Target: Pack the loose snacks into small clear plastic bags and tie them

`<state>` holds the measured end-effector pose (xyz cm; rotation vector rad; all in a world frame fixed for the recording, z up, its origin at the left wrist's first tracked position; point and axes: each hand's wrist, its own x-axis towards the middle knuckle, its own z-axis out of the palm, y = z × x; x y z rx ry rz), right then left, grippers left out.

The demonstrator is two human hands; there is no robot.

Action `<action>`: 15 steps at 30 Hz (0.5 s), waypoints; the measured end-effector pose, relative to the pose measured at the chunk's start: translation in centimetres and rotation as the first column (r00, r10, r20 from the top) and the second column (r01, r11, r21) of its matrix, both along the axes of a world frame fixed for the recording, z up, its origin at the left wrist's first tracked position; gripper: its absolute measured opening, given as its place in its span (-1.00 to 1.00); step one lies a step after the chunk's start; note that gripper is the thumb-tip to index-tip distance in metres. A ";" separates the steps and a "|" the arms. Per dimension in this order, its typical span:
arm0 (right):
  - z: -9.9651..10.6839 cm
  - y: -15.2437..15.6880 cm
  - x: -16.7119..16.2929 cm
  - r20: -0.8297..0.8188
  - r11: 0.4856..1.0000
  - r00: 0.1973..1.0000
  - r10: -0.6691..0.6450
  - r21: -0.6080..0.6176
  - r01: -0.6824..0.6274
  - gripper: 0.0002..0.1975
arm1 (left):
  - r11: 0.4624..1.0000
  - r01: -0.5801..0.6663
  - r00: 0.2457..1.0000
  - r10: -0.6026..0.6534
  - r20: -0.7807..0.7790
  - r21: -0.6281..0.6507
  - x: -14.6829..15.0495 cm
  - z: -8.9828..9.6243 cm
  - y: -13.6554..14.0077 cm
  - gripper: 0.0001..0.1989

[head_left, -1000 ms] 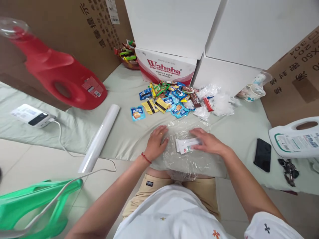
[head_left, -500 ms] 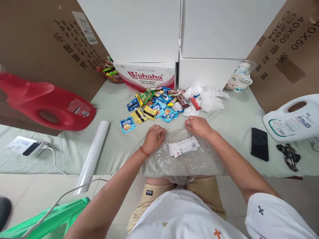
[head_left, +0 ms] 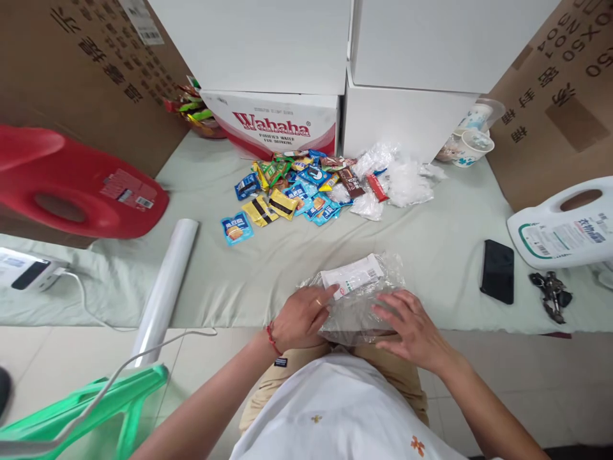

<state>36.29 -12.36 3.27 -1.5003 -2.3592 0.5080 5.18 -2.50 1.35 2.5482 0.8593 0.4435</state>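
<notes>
A clear plastic bag (head_left: 354,314) lies crumpled at the table's front edge, with white packets (head_left: 353,275) bearing green and red print on it; whether they are inside cannot be made out. My left hand (head_left: 302,317), wearing a ring and a red wrist string, rests at the bag's left side. Its index finger points out to the packets' lower left corner, thumb apart below. At the bag's right side my right hand (head_left: 412,327) has its fingers spread, fingertips over the plastic.
Snack packets (head_left: 306,191) and clear wrappers (head_left: 407,182) lie heaped before a Wahaha carton (head_left: 282,124). A film roll (head_left: 167,287) and red jug (head_left: 90,185) stand left. A phone (head_left: 497,271), keys (head_left: 550,295) and white jug (head_left: 565,223) are right.
Both hands have come back toward my body from the bag's far side to its near left and right. My right hand's fingers have spread. The bag's plastic is drawn in more narrowly around the packets.
</notes>
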 end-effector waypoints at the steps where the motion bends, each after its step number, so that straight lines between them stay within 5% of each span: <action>1: -0.1 -0.2 -0.3 0.003 1.000 1.000 0.018 0.017 -0.018 -0.60 | 1.000 0.022 0.999 -0.022 -0.039 0.001 0.1 -0.1 0.2 -0.56; 8: 3.7 5.4 -0.6 -0.220 0.993 0.968 0.117 0.054 -0.108 -0.79 | 0.991 0.028 0.965 -0.060 -0.254 -0.127 0.6 0.6 1.0 -0.43; 11: 4.7 10.7 -1.8 -0.080 0.996 0.994 0.077 -0.037 -0.081 -0.71 | 0.975 -0.025 0.966 -0.033 -0.258 -0.220 0.8 1.0 1.5 -0.49; 15: 3.0 16.7 -4.4 0.214 0.985 0.977 0.023 -0.170 0.014 -0.73 | 0.921 -0.122 0.992 0.104 -0.066 -0.371 -0.3 1.5 2.1 -0.59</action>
